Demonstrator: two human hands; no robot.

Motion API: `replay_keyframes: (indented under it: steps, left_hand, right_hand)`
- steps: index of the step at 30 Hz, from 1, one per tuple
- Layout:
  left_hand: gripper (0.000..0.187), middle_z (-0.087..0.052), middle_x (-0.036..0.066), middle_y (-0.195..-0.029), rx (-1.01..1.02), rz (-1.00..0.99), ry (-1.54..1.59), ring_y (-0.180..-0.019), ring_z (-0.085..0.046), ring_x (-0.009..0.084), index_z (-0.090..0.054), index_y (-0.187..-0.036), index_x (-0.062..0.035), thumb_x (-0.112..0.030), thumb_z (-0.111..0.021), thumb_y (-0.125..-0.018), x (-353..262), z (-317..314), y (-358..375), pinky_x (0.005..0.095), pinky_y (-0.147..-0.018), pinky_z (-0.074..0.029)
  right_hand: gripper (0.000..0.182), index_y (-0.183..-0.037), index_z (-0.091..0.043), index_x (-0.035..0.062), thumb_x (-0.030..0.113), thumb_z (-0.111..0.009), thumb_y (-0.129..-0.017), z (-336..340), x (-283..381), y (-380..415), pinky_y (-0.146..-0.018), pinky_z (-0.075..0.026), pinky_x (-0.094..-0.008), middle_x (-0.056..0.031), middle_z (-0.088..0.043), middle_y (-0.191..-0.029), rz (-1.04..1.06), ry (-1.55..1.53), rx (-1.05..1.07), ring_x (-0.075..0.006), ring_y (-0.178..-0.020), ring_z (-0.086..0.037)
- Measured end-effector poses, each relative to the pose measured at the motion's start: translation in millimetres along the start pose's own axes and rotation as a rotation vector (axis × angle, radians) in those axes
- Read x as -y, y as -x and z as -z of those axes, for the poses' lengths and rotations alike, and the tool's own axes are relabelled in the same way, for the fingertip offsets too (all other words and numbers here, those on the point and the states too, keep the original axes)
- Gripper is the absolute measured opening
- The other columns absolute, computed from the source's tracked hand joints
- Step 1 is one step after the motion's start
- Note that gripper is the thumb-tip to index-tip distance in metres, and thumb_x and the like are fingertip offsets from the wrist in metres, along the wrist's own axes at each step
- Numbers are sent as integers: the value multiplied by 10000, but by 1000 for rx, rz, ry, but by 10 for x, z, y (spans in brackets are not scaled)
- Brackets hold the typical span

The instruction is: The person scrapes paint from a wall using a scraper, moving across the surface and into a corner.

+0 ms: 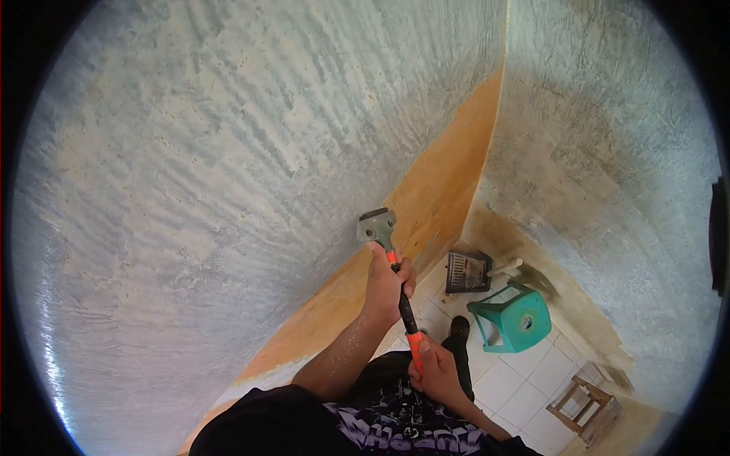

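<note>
Both my hands grip a long-handled scraper (407, 308) with a grey metal head and a black and orange handle. My left hand (386, 285) is wrapped round the handle just below the head, its thumb lying up against it. Lower down, near my torso, my right hand (437, 368) is closed on the orange end of the handle. The scraper's head meets or nearly meets the wall (251, 175), where grey scraped surface borders an orange painted strip (441, 182). Pale specks of dust cover my left forearm.
A second wall (585, 152) joins at the corner on the right. On the white tiled floor (525, 361) stand a green plastic stool (525, 323) and a small wooden stool (582, 406). A dark dustpan-like container (469, 272) sits in the corner, near my shoe (460, 327).
</note>
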State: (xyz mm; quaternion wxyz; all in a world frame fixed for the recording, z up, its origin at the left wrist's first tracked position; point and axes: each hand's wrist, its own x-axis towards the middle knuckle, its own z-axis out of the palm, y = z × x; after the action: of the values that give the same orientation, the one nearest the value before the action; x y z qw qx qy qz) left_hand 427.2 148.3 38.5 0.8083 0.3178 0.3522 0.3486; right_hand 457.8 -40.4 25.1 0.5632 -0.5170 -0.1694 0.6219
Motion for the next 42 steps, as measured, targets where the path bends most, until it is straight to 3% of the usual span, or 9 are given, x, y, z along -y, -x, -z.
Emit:
replay_keyframes:
  steps: [3,6,9,12,28,40,42]
  left_hand:
    - [574,-304,-23,-548,-20,-33,-77,-415,-327,119,-420,-862,-144,-678,-238,-974,24,-82,-84,266,-405,-287]
    - [571,-305,-25,-548,-75,-17,-34,-411,-318,119,-420,-857,-149,-676,-235,-975,25,-122,-76,267,-398,-283]
    - [570,-309,-24,-552,4,-12,5,-415,-323,121,-422,-861,-152,-682,-242,-971,24,14,-3,268,-400,-284]
    - [576,-299,-22,-544,-18,-19,-89,-410,-319,123,-415,-854,-154,-689,-233,-965,28,-84,-125,275,-398,-284]
    - [570,-320,-18,-553,9,22,27,-417,-342,127,-416,-865,-149,-681,-242,-972,44,49,-40,279,-413,-295]
    - [570,-333,-20,-565,-13,-11,-70,-418,-339,119,-426,-875,-148,-679,-242,-973,-15,-2,-58,283,-402,-301]
    - [573,-331,-19,-562,-21,-45,-90,-414,-339,121,-425,-873,-147,-681,-242,-972,35,-19,-127,283,-403,-305]
  right_hand:
    - [471,-1420,-462,71,361,-401,-1055,26,119,-21,-448,-379,-227,5,-448,-603,-112,-161,3,-66,-486,-413]
    - [474,-1418,-465,72,368,-394,-1055,50,110,-7,-447,-378,-228,6,-441,-601,-90,-92,-14,-67,-482,-410]
    - [467,-1298,-515,48,409,-341,-1060,-10,52,27,-406,-347,-242,-23,-446,-590,-32,-9,15,-94,-426,-387]
    - [456,-1284,-522,48,403,-343,-1060,8,149,-16,-407,-351,-242,-24,-449,-580,-67,-103,-15,-95,-421,-396]
    - [464,-1325,-514,58,404,-361,-1056,-31,20,-19,-407,-349,-241,-18,-441,-582,-16,-38,-40,-90,-434,-391]
    - [471,-1392,-491,73,384,-394,-1053,-98,5,-8,-440,-365,-220,14,-434,-592,11,-37,-38,-64,-463,-400]
    - [465,-1352,-497,58,396,-380,-1055,-61,37,-48,-417,-347,-229,-4,-428,-589,10,-56,-41,-78,-446,-380]
